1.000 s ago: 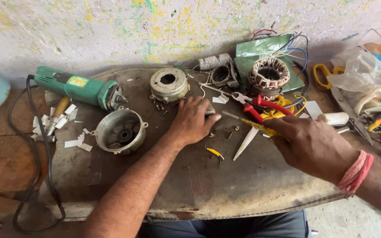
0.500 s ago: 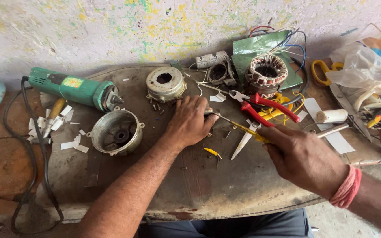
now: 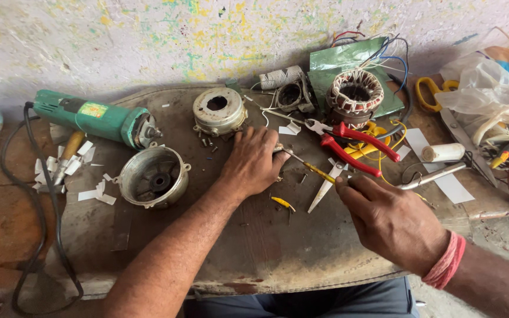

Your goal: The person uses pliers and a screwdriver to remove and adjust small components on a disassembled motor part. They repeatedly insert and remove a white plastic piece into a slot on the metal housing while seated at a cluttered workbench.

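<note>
the left hand lies palm-down on the bench, its grip closed over a small part hidden beneath the fingers. the right hand pinches a thin yellow-handled screwdriver, tip touching the left fingers, near red pliers.

We see even, soft daylight across the round worktable — no hard glare, only faint shadows under the forearms. The centre is sharp; toward the table's outer edges, the frame bends slightly and detail softens — the wall above looks pale.
</note>
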